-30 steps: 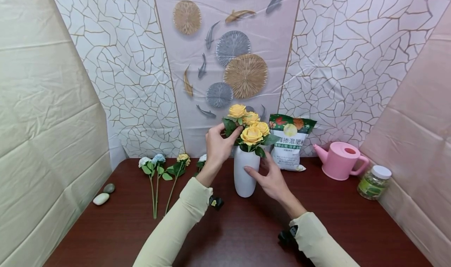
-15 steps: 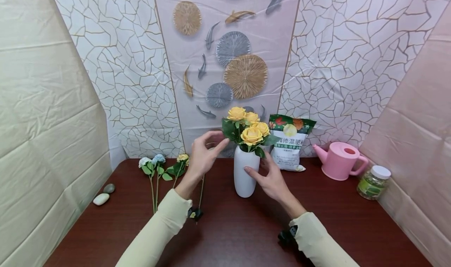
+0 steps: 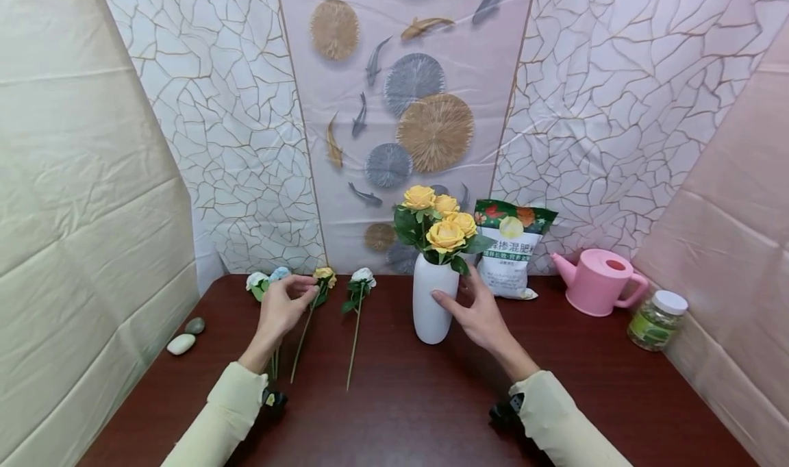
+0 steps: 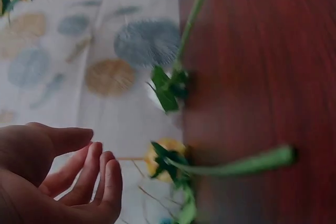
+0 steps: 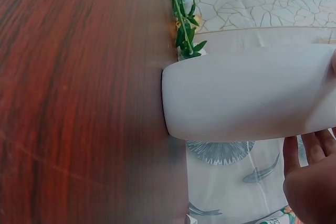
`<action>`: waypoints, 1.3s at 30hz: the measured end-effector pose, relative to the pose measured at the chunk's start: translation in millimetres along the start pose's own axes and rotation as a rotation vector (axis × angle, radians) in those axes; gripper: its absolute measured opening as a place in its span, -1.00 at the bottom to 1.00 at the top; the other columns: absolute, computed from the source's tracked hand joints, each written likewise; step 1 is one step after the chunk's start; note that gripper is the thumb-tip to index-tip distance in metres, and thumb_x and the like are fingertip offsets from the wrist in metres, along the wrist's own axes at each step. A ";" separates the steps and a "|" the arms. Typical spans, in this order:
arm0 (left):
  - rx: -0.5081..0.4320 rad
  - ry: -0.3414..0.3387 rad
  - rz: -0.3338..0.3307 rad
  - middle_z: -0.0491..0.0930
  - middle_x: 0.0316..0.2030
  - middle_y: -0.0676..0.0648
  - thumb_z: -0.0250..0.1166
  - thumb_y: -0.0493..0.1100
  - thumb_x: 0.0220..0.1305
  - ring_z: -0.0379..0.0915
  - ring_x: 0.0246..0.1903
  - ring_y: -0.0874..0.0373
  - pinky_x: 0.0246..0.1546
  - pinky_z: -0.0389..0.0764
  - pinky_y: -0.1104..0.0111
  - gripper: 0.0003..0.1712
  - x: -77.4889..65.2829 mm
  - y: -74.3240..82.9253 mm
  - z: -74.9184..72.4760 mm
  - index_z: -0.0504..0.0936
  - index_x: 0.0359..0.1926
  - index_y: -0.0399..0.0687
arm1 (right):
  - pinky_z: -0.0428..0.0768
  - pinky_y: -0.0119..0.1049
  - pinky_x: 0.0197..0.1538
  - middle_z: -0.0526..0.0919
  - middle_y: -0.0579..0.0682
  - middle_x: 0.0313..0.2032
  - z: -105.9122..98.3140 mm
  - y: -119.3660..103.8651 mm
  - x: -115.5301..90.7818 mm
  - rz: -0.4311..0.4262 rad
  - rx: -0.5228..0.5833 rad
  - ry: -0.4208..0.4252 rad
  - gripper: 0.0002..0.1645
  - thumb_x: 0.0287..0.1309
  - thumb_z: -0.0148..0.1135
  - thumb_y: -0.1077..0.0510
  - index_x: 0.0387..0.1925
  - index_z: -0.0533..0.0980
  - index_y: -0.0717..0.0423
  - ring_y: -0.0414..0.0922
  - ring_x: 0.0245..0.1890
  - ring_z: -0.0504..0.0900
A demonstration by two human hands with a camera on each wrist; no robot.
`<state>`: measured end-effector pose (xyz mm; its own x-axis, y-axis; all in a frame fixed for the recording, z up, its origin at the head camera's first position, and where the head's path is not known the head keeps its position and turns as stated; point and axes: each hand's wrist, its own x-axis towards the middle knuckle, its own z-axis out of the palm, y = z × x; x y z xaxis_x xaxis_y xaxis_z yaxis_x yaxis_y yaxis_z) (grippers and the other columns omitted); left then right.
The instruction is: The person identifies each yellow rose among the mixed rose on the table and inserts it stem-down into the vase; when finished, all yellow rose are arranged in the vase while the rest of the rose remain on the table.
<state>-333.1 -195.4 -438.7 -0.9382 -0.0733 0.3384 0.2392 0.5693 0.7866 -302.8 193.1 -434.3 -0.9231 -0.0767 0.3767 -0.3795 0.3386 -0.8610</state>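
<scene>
A white vase (image 3: pixel 429 309) stands upright on the table, filled with several yellow roses (image 3: pixel 446 235) and green leaves. My right hand (image 3: pixel 482 314) holds the vase's right side, thumb in front and fingers behind; the right wrist view shows those fingers (image 5: pixel 313 148) along the vase wall. Over the flowers on the left, my left hand (image 3: pixel 283 309) hovers with nothing in it. Nearest to it lies a single-stem yellow rose (image 3: pixel 324 276); in the left wrist view, its relaxed fingers (image 4: pixel 112 182) are apart from that rose (image 4: pixel 167 156).
A white rose (image 3: pixel 362 277) lies between the vase and left hand. Partly behind that hand are a blue flower (image 3: pixel 280 273) and another white flower (image 3: pixel 255 280). Two stones (image 3: pixel 181 344) sit far left. A fertilizer bag (image 3: pixel 510 255), pink watering can (image 3: pixel 596 283) and lidded jar (image 3: pixel 657 321) stand right.
My left hand has let go at the yellow roses in the vase and moved left and down to the loose flowers. The right hand stays on the vase.
</scene>
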 end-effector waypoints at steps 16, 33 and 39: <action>0.205 -0.225 -0.091 0.71 -0.15 -0.11 0.33 -0.16 0.35 0.67 -0.19 0.02 -0.32 0.65 0.26 -0.74 -5.2 -26.8 -0.8 0.70 0.02 -0.10 | 0.39 0.15 0.40 0.31 -0.18 0.44 4.1 -0.6 -0.9 -0.013 -0.016 0.011 -0.11 0.17 0.40 -0.26 0.44 0.16 -0.55 0.03 0.40 0.41; 0.089 -0.310 -0.230 0.79 -0.32 -0.08 0.42 -0.22 0.24 0.72 -0.39 0.14 -0.35 0.66 0.29 -0.76 -6.5 -26.5 -2.5 0.64 -0.08 -0.11 | 0.42 0.16 0.38 0.32 -0.12 0.44 4.0 -2.5 -0.2 -0.035 -0.013 0.007 -0.10 0.17 0.40 -0.24 0.45 0.16 -0.51 0.05 0.39 0.42; -0.007 -0.341 -0.243 0.77 -0.24 -0.14 0.39 -0.22 0.29 0.74 -0.30 0.06 -0.26 0.68 0.26 -0.72 -4.9 -25.4 -1.1 0.62 0.00 -0.14 | 0.42 0.13 0.38 0.32 -0.12 0.44 1.4 -0.9 -2.2 -0.040 -0.020 0.021 -0.10 0.18 0.40 -0.23 0.46 0.16 -0.50 0.04 0.39 0.42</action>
<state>-334.3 -210.3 -459.8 -0.9963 0.0715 -0.0469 0.0015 0.5629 0.8265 -300.6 191.6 -434.8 -0.9056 -0.0713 0.4180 -0.4148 0.3539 -0.8382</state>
